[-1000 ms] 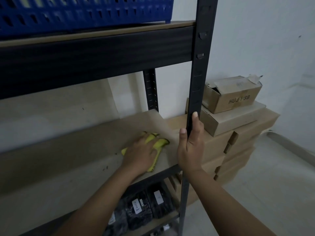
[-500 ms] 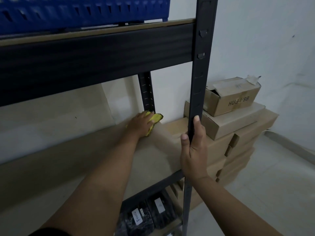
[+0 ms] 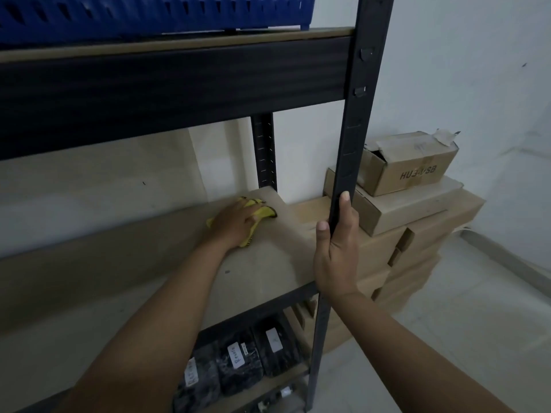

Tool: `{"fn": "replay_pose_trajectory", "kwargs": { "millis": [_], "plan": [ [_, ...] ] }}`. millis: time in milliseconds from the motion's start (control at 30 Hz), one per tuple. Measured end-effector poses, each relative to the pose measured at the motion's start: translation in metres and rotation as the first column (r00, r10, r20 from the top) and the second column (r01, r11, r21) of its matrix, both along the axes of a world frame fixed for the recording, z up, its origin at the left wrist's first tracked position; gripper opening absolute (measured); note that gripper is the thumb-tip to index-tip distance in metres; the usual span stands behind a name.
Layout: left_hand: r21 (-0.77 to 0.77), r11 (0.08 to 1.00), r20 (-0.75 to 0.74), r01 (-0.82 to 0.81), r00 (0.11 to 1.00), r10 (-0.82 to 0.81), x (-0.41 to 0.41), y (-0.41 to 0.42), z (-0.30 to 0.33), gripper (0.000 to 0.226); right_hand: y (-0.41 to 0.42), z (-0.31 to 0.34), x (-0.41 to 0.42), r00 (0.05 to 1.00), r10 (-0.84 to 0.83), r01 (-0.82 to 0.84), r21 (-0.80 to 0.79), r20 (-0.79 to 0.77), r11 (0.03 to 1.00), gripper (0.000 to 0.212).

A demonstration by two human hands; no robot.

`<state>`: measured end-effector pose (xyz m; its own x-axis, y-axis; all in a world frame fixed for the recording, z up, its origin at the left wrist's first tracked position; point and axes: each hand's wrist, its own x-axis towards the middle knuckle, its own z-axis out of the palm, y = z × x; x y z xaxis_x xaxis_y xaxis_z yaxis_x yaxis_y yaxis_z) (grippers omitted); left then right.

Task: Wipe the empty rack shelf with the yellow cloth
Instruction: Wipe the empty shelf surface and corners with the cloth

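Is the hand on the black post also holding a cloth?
No, the right hand grips only the bare black post; the yellow cloth lies under the left hand on the shelf.

I count one yellow cloth (image 3: 258,212), two hands, one blue basket (image 3: 155,16), three labelled black packets (image 3: 238,365) below the shelf (image 3: 262,272).

Yellow cloth (image 3: 260,212) bunched flat, rear-right corner of bare tan shelf (image 3: 262,269)
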<state>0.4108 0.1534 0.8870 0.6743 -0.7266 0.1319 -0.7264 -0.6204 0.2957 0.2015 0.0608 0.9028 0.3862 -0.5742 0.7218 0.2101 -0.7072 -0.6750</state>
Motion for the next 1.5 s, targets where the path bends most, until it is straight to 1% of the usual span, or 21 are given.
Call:
{"fn": "replay_pose_trajectory", "kwargs": {
  "millis": [167, 300, 367, 467, 633, 733, 800, 867, 933, 967, 1033, 1067, 1100, 1133, 1200, 1233, 1300, 1333, 1367, 1400, 1500],
  "plan": [
    [0.04, 0.979, -0.074, 0.199, 0.978, -0.196, -0.032, -0.044, 0.006, 0.04, -0.001, 0.004, -0.004, 0.999, 0.02, -0.019, 0.016, -0.045, 1.0, 0.057],
    [-0.099, 0.933, -0.135, 0.345, 0.925, -0.356, -0.069, -0.045, 0.002, 0.026, 0.001, 0.007, -0.007, 0.997, 0.022, -0.02, 0.037, -0.069, 0.999, 0.053],
    [-0.122, 0.924, -0.119, 0.363, 0.919, -0.377, -0.08, -0.03, 0.001, 0.029, 0.002, 0.008, -0.01, 0.995, 0.043, -0.038, 0.053, -0.093, 0.998, 0.05],
    [-0.08, 0.913, -0.074, 0.401, 0.911, -0.406, -0.099, -0.001, 0.007, 0.036, 0.003, 0.009, -0.012, 0.991, 0.062, -0.055, 0.064, -0.12, 0.996, 0.053],
    [0.006, 0.91, -0.044, 0.415, 0.909, -0.415, -0.121, 0.049, 0.011, 0.038, 0.009, 0.014, -0.016, 0.989, 0.05, -0.036, 0.1, -0.14, 0.994, 0.053],
    [-0.004, 0.893, -0.024, 0.449, 0.893, -0.449, -0.123, 0.069, 0.009, 0.038, 0.018, 0.016, -0.018, 0.993, 0.05, -0.034, 0.15, -0.103, 0.988, 0.051],
    [-0.015, 0.894, -0.049, 0.448, 0.892, -0.448, -0.122, 0.079, 0.007, 0.039, 0.032, 0.013, -0.018, 0.996, -0.068, 0.076, 0.184, -0.049, 0.98, 0.054],
    [-0.072, 0.897, -0.116, 0.436, 0.89, -0.442, -0.121, 0.086, 0.005, 0.046, 0.054, 0.005, -0.02, 0.963, -0.267, 0.27, 0.183, -0.038, 0.945, 0.057],
    [-0.18, 0.907, -0.188, 0.381, 0.891, -0.412, -0.117, 0.094, 0.007, 0.056, 0.077, -0.002, -0.023, 0.939, -0.34, 0.343, 0.072, -0.057, 0.937, 0.052],
    [-0.223, 0.914, -0.207, 0.34, 0.899, -0.385, -0.113, 0.099, 0.009, 0.056, 0.085, -0.005, -0.024, 0.946, -0.303, 0.301, -0.032, -0.117, 0.953, 0.047],
    [-0.273, 0.926, -0.182, 0.26, 0.932, -0.315, -0.103, 0.116, 0.011, 0.05, 0.09, -0.009, -0.022, 0.919, -0.145, 0.056, -0.243, -0.367, 0.968, 0.04],
    [-0.279, 0.935, -0.153, 0.217, 0.952, -0.267, -0.097, 0.128, 0.011, 0.046, 0.089, -0.008, -0.02, 0.851, -0.059, -0.117, -0.298, -0.521, 0.947, 0.041],
    [-0.267, 0.948, -0.123, 0.174, 0.969, -0.213, -0.09, 0.14, 0.009, 0.044, 0.087, -0.008, -0.018, 0.752, -0.008, -0.279, -0.328, -0.66, 0.902, 0.046],
    [-0.233, 0.963, -0.092, 0.135, 0.983, -0.16, -0.085, 0.153, 0.008, 0.043, 0.084, -0.008, -0.014, 0.653, -0.006, -0.404, -0.354, -0.758, 0.844, 0.054],
    [-0.122, 0.991, -0.032, 0.058, 0.998, -0.062, -0.077, 0.18, 0.003, 0.046, 0.079, -0.006, -0.007, 0.517, -0.073, -0.538, -0.391, -0.853, 0.747, 0.065],
    [-0.063, 0.998, -0.014, 0.018, 1.0, -0.019, -0.077, 0.193, -0.001, 0.05, 0.075, -0.004, -0.004, 0.466, -0.097, -0.571, -0.383, -0.879, 0.726, 0.068],
    [0.033, 0.999, 0.011, -0.035, 0.999, 0.034, -0.079, 0.213, -0.006, 0.07, 0.068, 0.001, 0.003, 0.361, -0.126, -0.63, -0.341, -0.924, 0.698, 0.066],
    [0.068, 0.997, 0.014, -0.04, 0.999, 0.039, -0.081, 0.219, -0.008, 0.08, 0.065, 0.003, 0.006, 0.317, -0.147, -0.653, -0.329, -0.937, 0.682, 0.06],
    [0.094, 0.995, 0.005, -0.044, 0.999, 0.044, -0.082, 0.222, -0.01, 0.086, 0.062, 0.004, 0.01, 0.305, -0.162, -0.665, -0.332, -0.938, 0.669, 0.053],
    [0.109, 0.993, -0.005, -0.05, 0.999, 0.051, -0.083, 0.223, -0.012, 0.086, 0.06, 0.005, 0.013, 0.325, -0.158, -0.656, -0.343, -0.932, 0.672, 0.049],
    [0.124, 0.991, 0.01, -0.055, 0.999, 0.054, -0.083, 0.221, -0.012, 0.069, 0.065, 0.005, 0.021, 0.434, -0.071, -0.565, -0.333, -0.898, 0.755, 0.043]
  ]
}}
